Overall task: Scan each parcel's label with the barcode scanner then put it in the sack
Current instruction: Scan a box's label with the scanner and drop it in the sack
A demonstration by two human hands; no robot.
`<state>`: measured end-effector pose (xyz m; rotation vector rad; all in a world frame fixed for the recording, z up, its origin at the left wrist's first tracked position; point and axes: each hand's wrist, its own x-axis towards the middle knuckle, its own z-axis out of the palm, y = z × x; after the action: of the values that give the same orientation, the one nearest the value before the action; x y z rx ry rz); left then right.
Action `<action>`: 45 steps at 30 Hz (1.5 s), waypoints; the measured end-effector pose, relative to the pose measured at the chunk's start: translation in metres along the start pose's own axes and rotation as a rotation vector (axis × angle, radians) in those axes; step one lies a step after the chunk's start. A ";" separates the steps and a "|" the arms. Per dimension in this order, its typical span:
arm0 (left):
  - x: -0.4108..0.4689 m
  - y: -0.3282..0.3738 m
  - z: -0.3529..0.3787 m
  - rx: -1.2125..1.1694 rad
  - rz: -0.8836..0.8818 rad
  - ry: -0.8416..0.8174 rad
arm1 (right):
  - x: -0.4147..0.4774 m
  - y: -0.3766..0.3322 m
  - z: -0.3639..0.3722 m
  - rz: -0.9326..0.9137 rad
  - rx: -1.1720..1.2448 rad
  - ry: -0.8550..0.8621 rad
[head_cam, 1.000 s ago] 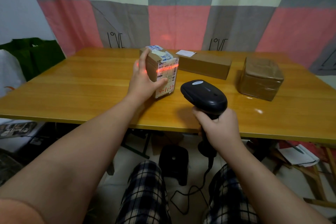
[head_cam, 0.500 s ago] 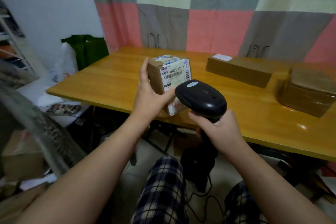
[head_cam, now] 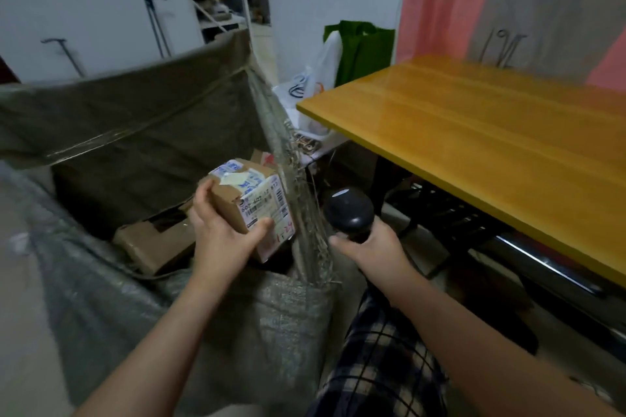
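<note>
Head view: left hand point(head_cam: 220, 240) grips parcel point(head_cam: 257, 203) above sack point(head_cam: 101, 281).

Both forearms point(head_cam: 474, 332) bare from wrist to frame edge. Left hand point(head_cam: 222, 237) and right hand point(head_cam: 369, 247) uncovered, fingers bare. Trousers point(head_cam: 379, 366): checked cloth with a dark, near-black ground and pale cream bands crossing in a plaid grid, wide stripes paired with thin lines. Fabric soft, lightly creased. Only a patch shows, low in the head view.

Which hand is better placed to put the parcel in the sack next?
Left. The left hand grips the parcel right above the open sack. The right hand holds the scanner outside the sack's edge.
</note>
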<state>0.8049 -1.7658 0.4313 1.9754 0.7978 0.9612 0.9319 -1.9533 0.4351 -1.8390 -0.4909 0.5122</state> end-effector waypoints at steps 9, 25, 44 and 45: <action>0.027 -0.044 0.003 0.087 -0.135 -0.026 | 0.045 0.033 0.087 0.056 -0.400 0.032; 0.040 0.011 0.066 0.701 -0.077 -0.691 | 0.024 0.014 -0.002 0.053 0.101 0.341; -0.018 0.185 0.171 0.458 0.691 -0.564 | -0.052 -0.006 -0.183 0.035 0.182 0.597; -0.025 0.199 0.187 0.437 0.724 -0.596 | -0.062 -0.009 -0.204 0.039 0.203 0.654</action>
<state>0.9860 -1.9538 0.5151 2.8211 -0.0832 0.5130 0.9962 -2.1426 0.5105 -1.6989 0.0406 -0.0318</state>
